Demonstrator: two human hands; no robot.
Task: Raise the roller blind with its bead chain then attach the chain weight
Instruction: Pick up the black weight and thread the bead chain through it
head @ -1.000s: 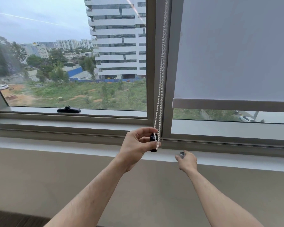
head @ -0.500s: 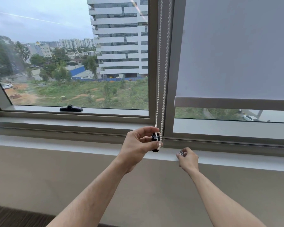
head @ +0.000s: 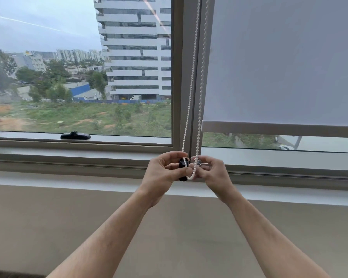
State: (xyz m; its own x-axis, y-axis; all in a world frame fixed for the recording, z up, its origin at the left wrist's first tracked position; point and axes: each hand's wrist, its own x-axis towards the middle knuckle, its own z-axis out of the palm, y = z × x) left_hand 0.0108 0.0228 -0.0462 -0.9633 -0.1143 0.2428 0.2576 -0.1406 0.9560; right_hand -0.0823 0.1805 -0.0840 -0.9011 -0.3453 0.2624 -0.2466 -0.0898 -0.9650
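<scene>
Both hands (head: 163, 170) grip unlabelled chain weight (head: 183, 166) (black).

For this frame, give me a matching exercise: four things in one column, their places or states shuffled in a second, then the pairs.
1. bead chain
2. black chain weight
3. roller blind
4. black window handle

A. lying on the left pane's lower frame
B. held in the left hand
C. bottom bar just above the lower frame
D. loop end between both hands

Pairs: 1-D, 2-B, 3-C, 4-A

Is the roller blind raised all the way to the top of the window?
No, the roller blind covers most of the right pane, its bottom bar low.
</scene>
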